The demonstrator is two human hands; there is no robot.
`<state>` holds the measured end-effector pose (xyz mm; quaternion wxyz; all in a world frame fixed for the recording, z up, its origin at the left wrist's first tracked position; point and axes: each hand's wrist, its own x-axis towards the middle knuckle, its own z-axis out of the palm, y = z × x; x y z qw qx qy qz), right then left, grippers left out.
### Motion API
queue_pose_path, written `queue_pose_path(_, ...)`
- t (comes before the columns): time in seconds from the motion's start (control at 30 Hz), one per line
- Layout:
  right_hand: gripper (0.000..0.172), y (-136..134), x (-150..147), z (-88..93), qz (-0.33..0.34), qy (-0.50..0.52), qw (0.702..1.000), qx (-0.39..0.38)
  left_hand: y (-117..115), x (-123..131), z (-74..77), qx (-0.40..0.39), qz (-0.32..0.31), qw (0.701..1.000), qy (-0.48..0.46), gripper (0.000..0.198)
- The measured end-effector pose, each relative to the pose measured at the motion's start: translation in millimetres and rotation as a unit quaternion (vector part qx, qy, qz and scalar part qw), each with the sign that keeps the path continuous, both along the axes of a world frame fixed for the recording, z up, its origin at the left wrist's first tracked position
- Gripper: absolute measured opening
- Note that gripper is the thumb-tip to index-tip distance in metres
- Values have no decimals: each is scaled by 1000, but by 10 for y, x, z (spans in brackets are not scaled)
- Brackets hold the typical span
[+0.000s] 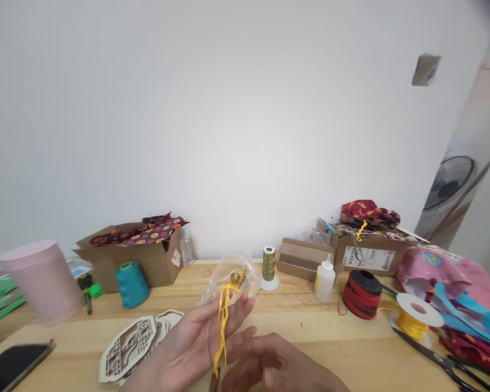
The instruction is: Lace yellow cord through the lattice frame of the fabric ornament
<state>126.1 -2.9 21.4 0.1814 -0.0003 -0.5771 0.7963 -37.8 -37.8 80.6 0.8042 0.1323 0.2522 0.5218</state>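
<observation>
Palm up in the middle foreground is my left hand [196,340], with a yellow cord [222,332] running over it from the index fingertip down across the palm. The cord is knotted and frayed near the top. A narrow brown piece [214,381] shows at its lower end. My right hand [286,365] is curled beside the cord's lower part, its fingertips partly hidden and slightly blurred. Just behind my left hand rests a clear plastic bag [216,275] containing small gold-coloured metal pieces [236,279]. Cut-out fretwork panels [130,345] lie to the left, partly behind my left forearm.
A teal thread cone [132,286], pink canister [43,283] and phone [14,365] are left. Fabric-filled cardboard boxes [147,267] stand along the wall. An olive thread spool [268,264], white squeeze bottle [324,280], red-black spool [361,296], yellow cord spool [412,325] and scissors [428,354] stretch rightward.
</observation>
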Motion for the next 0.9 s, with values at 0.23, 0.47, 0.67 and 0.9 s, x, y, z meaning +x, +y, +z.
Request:
queue_pose_path(0.23,72,-84,85,68,86,-6,994,-71,-205,199,425,196,78,926,315,9)
queue_pose_path(0.47,78,-106,165,110,104,24,988,-112,-130,419,610,285,144,778,541,12)
queue_pose_path(0.67,44,2,100,14,-17,31,990,-134,186,374,283,226,157,842,464,16)
queue_pose_path(0.9,19,11,-81,-118,-131,-58,961,-236,334,221,-106,150,124,921,337,8)
